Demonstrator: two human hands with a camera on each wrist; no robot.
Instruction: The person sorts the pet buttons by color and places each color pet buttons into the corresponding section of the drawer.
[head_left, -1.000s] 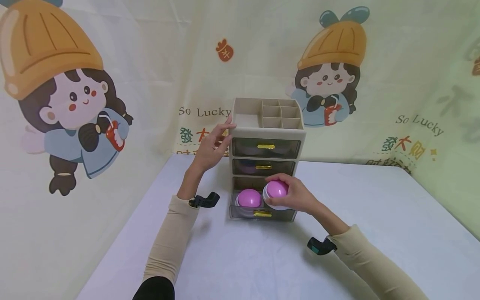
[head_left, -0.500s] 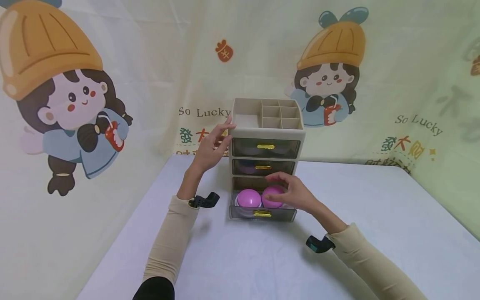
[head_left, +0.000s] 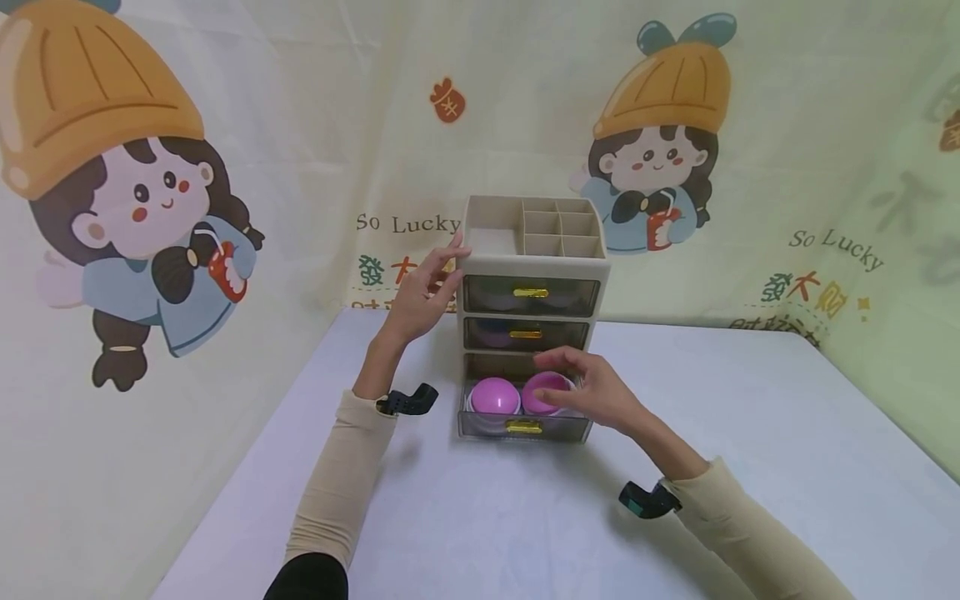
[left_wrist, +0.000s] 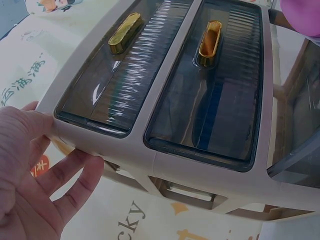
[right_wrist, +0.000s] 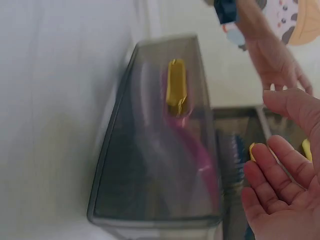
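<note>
A white desktop organizer (head_left: 534, 266) with dark see-through drawers stands upright on the table. Its bottom drawer (head_left: 480, 427) is pulled out and holds two round pink-topped pieces with white lower parts, the left pink ball (head_left: 495, 395) and the right pink ball (head_left: 540, 388). My right hand (head_left: 606, 392) hovers at the right ball, thumb and fingers apart, partly covering it; in the right wrist view the right hand's fingers (right_wrist: 280, 190) grip nothing. Fingertips of my left hand (head_left: 422, 302) rest against the organizer's upper left edge, its fingers (left_wrist: 80, 185) extended.
Two upper drawers with gold handles, the top drawer (head_left: 487, 295) and middle drawer (head_left: 487, 334), are closed. The organizer's top has a divided tray (head_left: 495, 242). A white-covered table (head_left: 465, 525) lies in front; a printed cloth (head_left: 525, 100) hangs behind.
My right hand has lowered the second pink ball into the bottom drawer beside the first and let go of it. Since then the hand has shifted slightly right. The left hand keeps its place.
</note>
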